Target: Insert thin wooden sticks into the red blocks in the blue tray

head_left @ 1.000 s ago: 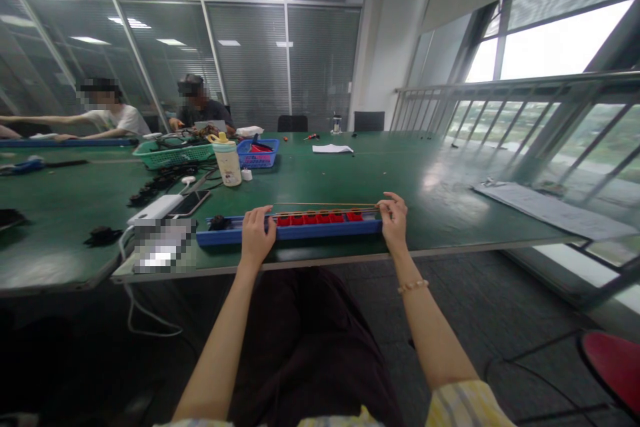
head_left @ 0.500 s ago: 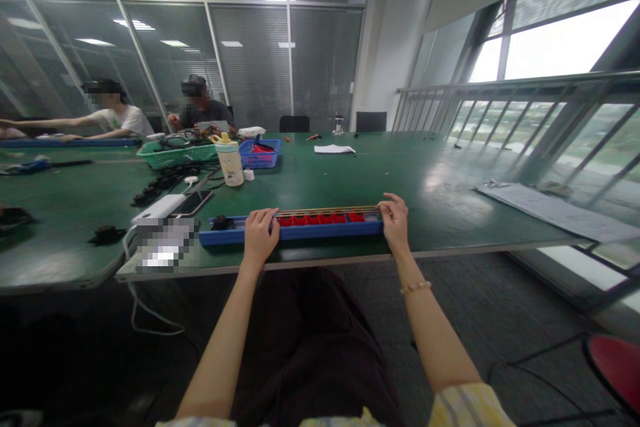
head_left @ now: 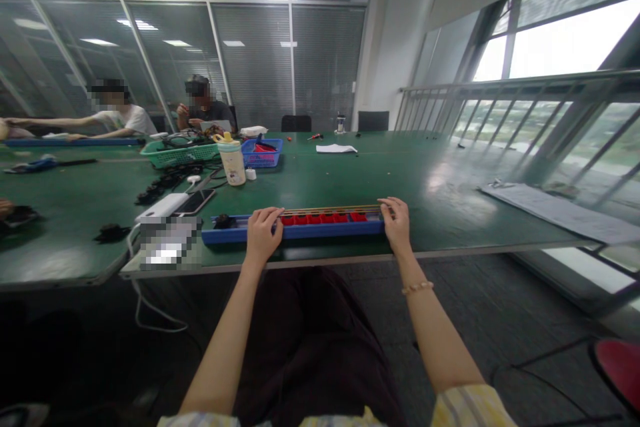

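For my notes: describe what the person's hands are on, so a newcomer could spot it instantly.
On the green workbench, look at the near edge. A long, narrow blue tray lies there between the left hand and right hand. Unlike the small blue basket farther back, it holds a row of red pieces beneath a thin tan strand.

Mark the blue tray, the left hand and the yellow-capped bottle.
blue tray point(head_left: 320, 231), head view, front wall
left hand point(head_left: 261, 236), head view, back of hand
yellow-capped bottle point(head_left: 232, 167), head view, body
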The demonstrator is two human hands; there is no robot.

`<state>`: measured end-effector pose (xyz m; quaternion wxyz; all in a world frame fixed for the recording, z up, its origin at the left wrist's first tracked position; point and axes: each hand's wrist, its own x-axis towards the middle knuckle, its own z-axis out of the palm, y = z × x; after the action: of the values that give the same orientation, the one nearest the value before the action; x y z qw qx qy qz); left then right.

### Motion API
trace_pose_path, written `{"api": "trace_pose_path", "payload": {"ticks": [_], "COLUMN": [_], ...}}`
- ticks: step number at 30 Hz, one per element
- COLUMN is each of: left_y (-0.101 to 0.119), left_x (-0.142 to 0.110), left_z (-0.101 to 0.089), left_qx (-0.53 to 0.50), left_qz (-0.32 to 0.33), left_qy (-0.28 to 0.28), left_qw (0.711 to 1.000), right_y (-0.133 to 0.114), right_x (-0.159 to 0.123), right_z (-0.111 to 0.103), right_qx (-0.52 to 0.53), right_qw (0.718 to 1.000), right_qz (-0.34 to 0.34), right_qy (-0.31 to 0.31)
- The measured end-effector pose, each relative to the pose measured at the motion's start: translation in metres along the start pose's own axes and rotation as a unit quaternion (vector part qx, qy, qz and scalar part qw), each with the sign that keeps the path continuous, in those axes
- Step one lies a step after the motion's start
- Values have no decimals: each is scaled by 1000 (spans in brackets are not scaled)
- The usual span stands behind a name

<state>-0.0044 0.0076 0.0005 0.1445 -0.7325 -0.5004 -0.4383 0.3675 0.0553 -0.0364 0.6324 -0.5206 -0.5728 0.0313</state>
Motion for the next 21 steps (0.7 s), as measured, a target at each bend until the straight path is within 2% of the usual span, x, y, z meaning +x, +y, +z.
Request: {"api": "trace_pose_path", "payload": {"ticks": [4, 10, 14, 17, 21], "left_y": [0, -1, -2, -1, 1], "left_x": [-2, -4, -5, -5, -4], "left_z": [-2, -2, -2, -2, 1], "left_qx": [-3, 1, 7, 17, 46], "left_qz": [-4, -6, -21, -22, -18], "left_qy": [-8, 0, 2, -2, -22], "left_qw": [1000, 1000, 1000, 1000, 999], "right_y": [8, 15, 17, 16, 13], "right_x": [0, -2, -3, -5, -6], "right_z": [3, 6, 6, 5, 5], "right_qx": [7, 20, 16, -12, -74], "right_qw": [1000, 999, 997, 994, 992], "right_qz": [-18, 47, 51, 64, 54], "right_qy": [21, 15, 55, 84, 84]}}
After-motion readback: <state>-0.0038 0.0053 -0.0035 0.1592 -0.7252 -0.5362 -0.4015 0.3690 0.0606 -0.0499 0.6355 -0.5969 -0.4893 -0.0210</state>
